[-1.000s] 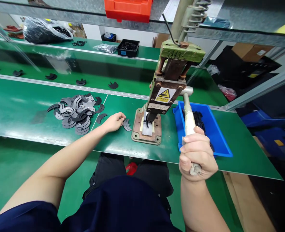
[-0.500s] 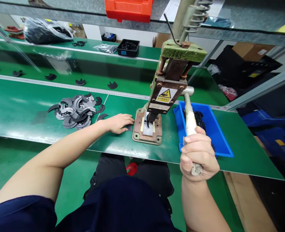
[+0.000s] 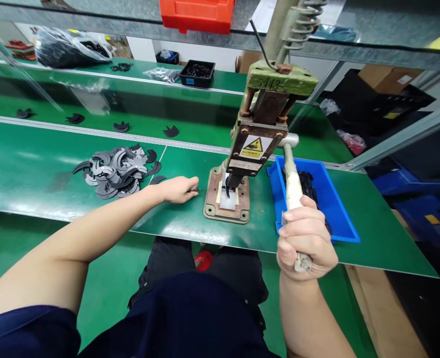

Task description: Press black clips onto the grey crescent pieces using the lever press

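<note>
My left hand [image 3: 182,190] is closed just left of the press base, fingers curled in. Whatever is inside it, if anything, is hidden. My right hand [image 3: 307,238] is wrapped round the pale, tape-covered lever [image 3: 293,184] of a green hand press [image 3: 259,132]. Under the press's ram, a dark curved piece [image 3: 227,189] rests on the metal fixture plate [image 3: 227,201]. A pile of grey and black curved flat pieces [image 3: 117,171] lies left of my left hand, and one dark piece [image 3: 157,179] is apart from it, near my wrist.
Right of the press stands a blue bin [image 3: 337,209] with black parts [image 3: 308,186] in it. Several dark notched pieces [image 3: 171,131] lie spaced in a row behind the tabletop. A metal shelf edge [image 3: 130,18] with a red bin [image 3: 197,15] hangs overhead.
My left hand has drawn slightly left, its spread fingers curling closed. The dark piece under its fingertips no longer shows on the table. My right hand stays on the lever.
</note>
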The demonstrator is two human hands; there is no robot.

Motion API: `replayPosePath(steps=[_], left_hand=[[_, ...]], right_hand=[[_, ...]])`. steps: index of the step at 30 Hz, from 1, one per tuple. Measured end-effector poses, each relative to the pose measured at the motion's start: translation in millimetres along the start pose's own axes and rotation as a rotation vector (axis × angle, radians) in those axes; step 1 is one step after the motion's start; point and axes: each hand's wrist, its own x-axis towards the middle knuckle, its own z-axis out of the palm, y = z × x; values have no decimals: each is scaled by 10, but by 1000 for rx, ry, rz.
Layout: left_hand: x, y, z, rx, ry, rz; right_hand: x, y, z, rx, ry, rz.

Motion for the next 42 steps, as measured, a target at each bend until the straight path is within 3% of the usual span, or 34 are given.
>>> replayPosePath(steps=[5, 11, 14, 19, 26, 33, 42], left_hand=[[-15, 44, 134, -440, 212, -173], [135, 224, 243, -1082, 339, -256], [260, 351, 255, -1256, 338, -283], [473, 518, 272, -1250, 307, -340], [609, 527, 355, -975, 349, -294], [526, 509, 331, -1033, 254, -276], [655, 436, 327, -1046, 284, -224]], right_hand=[[4, 17, 7, -10, 9, -10], [9, 21, 5, -9, 1, -12], [10, 19, 2, -8, -2, -15], [14, 28, -5, -8, -8, -18], [10, 34, -4, 3, -10, -29], [4, 38, 1, -3, 3, -18], [6, 28, -13, -14, -15, -16]])
